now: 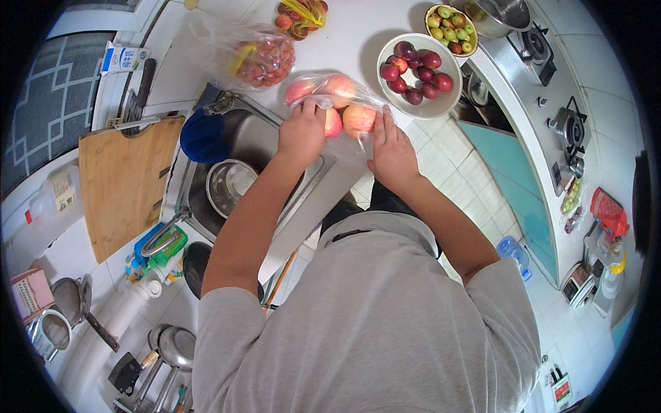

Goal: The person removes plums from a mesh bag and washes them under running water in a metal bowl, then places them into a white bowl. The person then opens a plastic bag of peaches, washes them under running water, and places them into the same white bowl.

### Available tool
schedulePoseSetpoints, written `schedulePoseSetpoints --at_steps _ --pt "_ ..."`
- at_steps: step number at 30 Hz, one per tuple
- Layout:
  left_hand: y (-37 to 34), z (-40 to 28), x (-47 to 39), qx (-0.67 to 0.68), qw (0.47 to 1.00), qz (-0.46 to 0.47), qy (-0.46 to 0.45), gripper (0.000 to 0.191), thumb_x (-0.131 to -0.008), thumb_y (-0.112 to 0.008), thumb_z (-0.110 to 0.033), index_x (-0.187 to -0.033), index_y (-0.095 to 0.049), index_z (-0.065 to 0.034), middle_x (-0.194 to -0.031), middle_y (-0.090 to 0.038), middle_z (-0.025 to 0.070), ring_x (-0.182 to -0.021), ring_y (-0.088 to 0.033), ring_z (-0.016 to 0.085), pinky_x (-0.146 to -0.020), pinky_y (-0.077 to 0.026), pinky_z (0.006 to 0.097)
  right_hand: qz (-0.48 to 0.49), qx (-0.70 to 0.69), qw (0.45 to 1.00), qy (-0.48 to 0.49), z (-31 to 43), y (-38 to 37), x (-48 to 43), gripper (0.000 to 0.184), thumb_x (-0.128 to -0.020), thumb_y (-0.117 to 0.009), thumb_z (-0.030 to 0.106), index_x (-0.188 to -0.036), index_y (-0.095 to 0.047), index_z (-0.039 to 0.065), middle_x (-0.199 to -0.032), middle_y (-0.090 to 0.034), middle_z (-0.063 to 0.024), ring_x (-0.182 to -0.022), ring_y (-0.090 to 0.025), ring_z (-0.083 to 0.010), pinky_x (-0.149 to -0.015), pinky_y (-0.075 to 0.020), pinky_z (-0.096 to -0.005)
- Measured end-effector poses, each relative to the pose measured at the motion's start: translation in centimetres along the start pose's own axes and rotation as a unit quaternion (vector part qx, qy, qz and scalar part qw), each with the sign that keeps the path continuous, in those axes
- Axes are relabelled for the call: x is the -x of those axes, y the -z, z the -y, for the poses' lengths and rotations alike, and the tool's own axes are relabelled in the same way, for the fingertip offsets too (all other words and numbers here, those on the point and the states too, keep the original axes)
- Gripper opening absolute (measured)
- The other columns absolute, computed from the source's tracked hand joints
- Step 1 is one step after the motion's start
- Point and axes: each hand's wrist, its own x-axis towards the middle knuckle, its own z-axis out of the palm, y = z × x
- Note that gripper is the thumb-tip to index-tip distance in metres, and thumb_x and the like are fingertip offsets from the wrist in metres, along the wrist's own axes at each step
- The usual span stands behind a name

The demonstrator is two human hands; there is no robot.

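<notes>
A clear plastic bag [373,99] with several red-and-yellow apples [359,121] lies at the counter's front edge, beside the sink. My left hand [303,129] grips the bag's near left side, its fingers curled over the plastic next to an apple. On the opposite side, my right hand [393,152] holds the bag's edge, fingers stretched along it and partly behind the film. The bag's mouth seems to face me, loose plastic hanging between my hands. To the right of the bag stands a white bowl [382,57] of dark red plums [425,75].
Left is the steel sink [258,126] with a metal pot [219,178] and blue cloth [204,135]. Behind are bagged small red fruits [266,64], netted fruit [284,21] and a bowl of green jujubes [450,30]. A gas stove [547,98] and open drawer [488,126] are right.
</notes>
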Motion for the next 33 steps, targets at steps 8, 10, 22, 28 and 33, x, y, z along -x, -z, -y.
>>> schedulePoseSetpoints --at_steps 8,10,22,28,33 --pt "2.1 2.6 0.7 0.304 0.952 -0.001 0.018 0.079 -0.079 -0.098 -0.014 -0.149 -0.063 -0.0095 -0.144 -0.067 0.0129 -0.131 -0.069 0.033 -0.108 -0.059 0.0439 -0.059 -0.157 0.985 0.028 -2.1 -1.2 0.9 0.090 -0.085 -0.087 0.016 -0.160 -0.044 -0.011 -0.170 -0.042 -0.0316 -0.148 -0.054 -0.0465 -0.125 -0.0473 -0.0478" --pt "2.7 3.5 1.2 0.479 0.876 0.029 0.036 0.080 -0.082 -0.097 -0.013 -0.153 -0.061 -0.0073 -0.143 -0.070 0.0109 -0.130 -0.070 0.027 -0.110 -0.057 0.0401 -0.068 -0.173 0.982 0.033 -2.2 -1.1 0.8 0.084 -0.085 -0.086 0.014 -0.157 -0.049 -0.011 -0.168 -0.045 -0.0319 -0.147 -0.056 -0.0466 -0.124 -0.0485 -0.0478" --pt "3.6 3.1 6.6 0.785 0.619 -0.009 0.020 0.066 -0.099 -0.084 -0.008 -0.157 -0.055 -0.0024 -0.140 -0.071 0.0067 -0.129 -0.067 0.019 -0.115 -0.055 0.0396 -0.146 -0.326 0.931 0.079 -1.1 4.1 1.5 0.060 -0.084 -0.081 0.005 -0.142 -0.066 0.002 -0.147 -0.067 -0.0217 -0.137 -0.064 -0.0436 -0.116 -0.0526 -0.0487" --pt "2.3 4.0 10.1 0.895 0.438 -0.031 0.077 0.058 -0.105 -0.071 -0.002 -0.159 -0.050 0.0000 -0.147 -0.066 0.0155 -0.135 -0.067 0.033 -0.117 -0.057 0.0556 -0.267 -0.207 0.937 0.091 0.9 6.9 0.1 0.035 -0.083 -0.083 0.008 -0.117 -0.075 0.004 -0.121 -0.078 -0.0151 -0.111 -0.072 -0.0375 -0.101 -0.0568 -0.0493" --pt "0.9 3.6 12.2 0.913 0.398 -0.010 0.093 0.062 -0.100 -0.070 0.003 -0.159 -0.050 0.0011 -0.146 -0.067 0.0178 -0.134 -0.069 0.035 -0.115 -0.058 0.0539 -0.179 -0.110 0.971 0.114 2.0 5.9 -2.9 0.028 -0.089 -0.080 0.016 -0.115 -0.077 0.006 -0.114 -0.078 -0.0128 -0.100 -0.073 -0.0350 -0.093 -0.0582 -0.0485"
